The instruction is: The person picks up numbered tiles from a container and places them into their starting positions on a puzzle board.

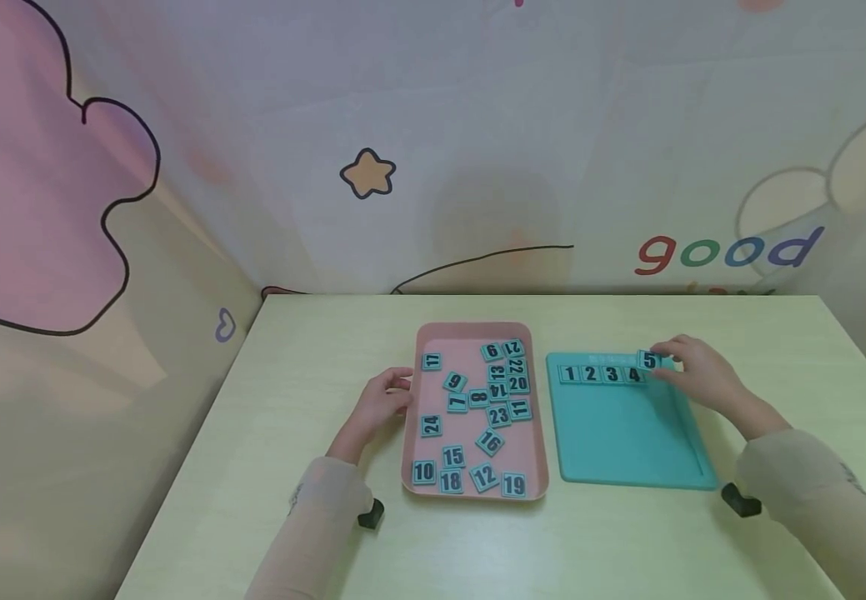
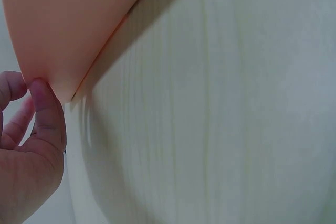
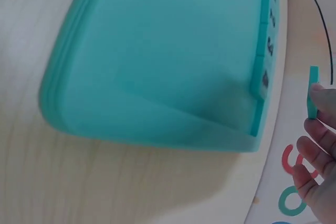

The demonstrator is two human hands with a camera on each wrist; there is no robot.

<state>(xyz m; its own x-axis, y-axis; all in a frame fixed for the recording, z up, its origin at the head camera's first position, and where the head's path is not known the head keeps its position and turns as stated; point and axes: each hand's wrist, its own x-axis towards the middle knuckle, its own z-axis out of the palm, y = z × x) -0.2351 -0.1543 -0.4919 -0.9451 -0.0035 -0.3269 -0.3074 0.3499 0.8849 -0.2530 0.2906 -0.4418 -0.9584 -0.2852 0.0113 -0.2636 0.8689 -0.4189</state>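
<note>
A pink tray (image 1: 470, 331) in the middle of the table holds several loose teal number tiles (image 1: 498, 414). To its right lies a teal board (image 1: 628, 442) with tiles 1 to 4 (image 1: 601, 374) in a row along its far edge. My right hand (image 1: 691, 371) pinches the tile marked 5 (image 1: 649, 360) just above the board's far right corner, beside the 4; the tile shows edge-on (image 3: 313, 92) in the right wrist view. My left hand (image 1: 383, 400) rests against the pink tray's left rim, fingertips touching its wall (image 2: 63, 30).
The pale wooden table (image 1: 312, 350) stands in a corner of cartoon-printed walls (image 1: 433, 150). Bare tabletop lies left of the pink tray and in front of both trays. The board's lower area (image 3: 157, 51) holds no tiles.
</note>
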